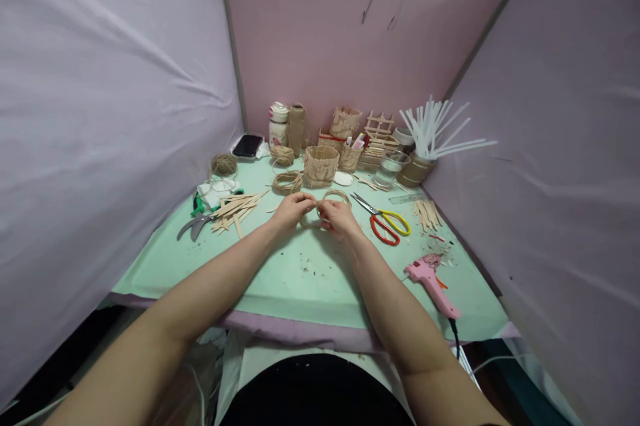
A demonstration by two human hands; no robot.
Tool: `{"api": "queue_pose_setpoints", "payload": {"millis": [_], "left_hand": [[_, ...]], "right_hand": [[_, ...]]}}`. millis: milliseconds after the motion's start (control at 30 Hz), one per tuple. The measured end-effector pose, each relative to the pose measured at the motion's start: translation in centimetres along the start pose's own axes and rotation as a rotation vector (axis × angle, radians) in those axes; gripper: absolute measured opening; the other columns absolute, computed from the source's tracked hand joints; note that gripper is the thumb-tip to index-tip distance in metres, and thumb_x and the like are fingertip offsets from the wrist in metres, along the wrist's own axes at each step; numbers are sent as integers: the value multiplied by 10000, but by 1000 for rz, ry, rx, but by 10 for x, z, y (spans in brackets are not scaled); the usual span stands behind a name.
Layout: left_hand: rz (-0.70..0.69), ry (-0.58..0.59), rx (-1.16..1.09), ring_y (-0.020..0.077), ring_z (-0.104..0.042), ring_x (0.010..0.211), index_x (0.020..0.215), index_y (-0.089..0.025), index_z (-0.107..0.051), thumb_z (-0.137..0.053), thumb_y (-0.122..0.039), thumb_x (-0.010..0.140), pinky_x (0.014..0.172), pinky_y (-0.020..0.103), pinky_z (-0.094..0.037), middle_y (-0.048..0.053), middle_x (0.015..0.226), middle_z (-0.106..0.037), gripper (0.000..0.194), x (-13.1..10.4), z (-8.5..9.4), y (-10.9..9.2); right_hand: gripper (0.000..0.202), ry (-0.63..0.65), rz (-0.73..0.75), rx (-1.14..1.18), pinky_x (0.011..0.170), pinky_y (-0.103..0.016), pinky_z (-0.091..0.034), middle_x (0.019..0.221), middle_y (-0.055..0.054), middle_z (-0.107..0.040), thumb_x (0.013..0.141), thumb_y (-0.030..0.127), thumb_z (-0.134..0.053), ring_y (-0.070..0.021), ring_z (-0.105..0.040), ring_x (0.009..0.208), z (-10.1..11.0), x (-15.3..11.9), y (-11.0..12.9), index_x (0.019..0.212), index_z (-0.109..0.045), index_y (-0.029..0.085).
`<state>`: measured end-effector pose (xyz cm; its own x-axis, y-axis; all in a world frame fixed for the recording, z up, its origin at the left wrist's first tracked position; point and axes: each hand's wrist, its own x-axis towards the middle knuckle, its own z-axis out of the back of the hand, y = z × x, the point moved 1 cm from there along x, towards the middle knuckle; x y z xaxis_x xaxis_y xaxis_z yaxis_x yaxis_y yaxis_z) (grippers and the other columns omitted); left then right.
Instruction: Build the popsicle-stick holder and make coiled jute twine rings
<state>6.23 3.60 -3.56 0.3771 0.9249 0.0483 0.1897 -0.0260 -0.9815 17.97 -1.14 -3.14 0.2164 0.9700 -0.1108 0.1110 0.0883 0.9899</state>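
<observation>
My left hand point(296, 208) and my right hand point(336, 215) meet over the middle of the table, fingertips pinched close together. Between them runs a thin tan twine point(336, 193), looped above and around my right fingers. Both hands are closed on this twine; its exact ends are hidden by the fingers. Just behind my left hand lies a coil of twine point(287, 181). A basket-like cup covered in wooden pieces point(321, 167) stands behind both hands. To the right of my right hand rest scissors point(383, 219) with one red and one yellow handle, blades slightly apart.
Left lie wooden sticks point(235, 213), pruning shears point(197, 225) and a twine ball point(223, 165). On the right are a pink glue gun point(433, 285), a clear water bowl point(390, 169) and a pot of white glue sticks point(417, 169). A phone point(248, 145) and bottle point(279, 125) stand behind.
</observation>
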Motion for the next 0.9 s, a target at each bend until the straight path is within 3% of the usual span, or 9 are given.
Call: {"api": "queue_pose_setpoints", "payload": {"millis": [67, 133, 267, 333, 433, 633, 900], "left_hand": [[21, 52, -35, 94, -428, 566, 625, -166, -636, -688, -260, 564, 548, 239, -349, -11, 578, -528, 123, 1, 2, -1], [32, 85, -46, 98, -455, 591, 638, -166, -647, -713, -267, 564, 563, 240, -364, -1, 610, -550, 142, 1, 4, -1], [15, 66, -28, 95, -456, 588, 687, -160, -675, -754, -308, 560, 564, 244, -371, -2, 615, -563, 210, 4, 5, 0], [-9, 43, -42, 100, -479, 611, 707, -156, -686, -764, -325, 558, 591, 250, -390, 5, 640, -589, 239, 5, 5, 2], [-29, 24, -49, 117, -519, 650, 712, -149, -695, -772, -339, 560, 619, 258, -410, 19, 658, -617, 256, 7, 5, 5], [-75, -52, 9, 146, -555, 673, 734, -144, -706, -793, -390, 536, 655, 288, -442, 33, 670, -651, 328, 7, 5, 5], [-155, -93, 76, 124, -516, 616, 725, -147, -703, -751, -369, 599, 620, 279, -420, 11, 634, -622, 260, 0, 1, 2]], "right_hand": [[180, 69, -69, 59, 416, -210, -186, 506, 66, -354, 604, 313, -574, -72, -278, 468, 1, 0, 2, 550, -441, 204], [160, 63, -38, 11, 421, -207, -217, 521, 56, -396, 616, 315, -573, -76, -312, 478, 3, 0, 4, 573, -473, 198], [119, -139, 326, -256, 558, -238, -380, 643, 12, -546, 683, 306, -558, -115, -458, 595, 5, -2, 5, 678, -566, 188], [100, -240, 528, -398, 657, -267, -407, 712, -11, -584, 724, 287, -544, -141, -496, 679, 4, -5, 6, 702, -570, 193], [112, -279, 677, -560, 720, -291, -405, 762, -35, -602, 780, 260, -511, -165, -514, 749, 2, -8, 6, 708, -575, 201], [151, -252, 686, -574, 720, -296, -418, 793, -45, -626, 828, 269, -504, -170, -536, 758, 2, -9, 5, 772, -626, 201], [130, -316, 701, -583, 722, -294, -434, 772, -39, -616, 810, 269, -529, -169, -542, 743, 1, -8, 3, 744, -616, 199]]}}
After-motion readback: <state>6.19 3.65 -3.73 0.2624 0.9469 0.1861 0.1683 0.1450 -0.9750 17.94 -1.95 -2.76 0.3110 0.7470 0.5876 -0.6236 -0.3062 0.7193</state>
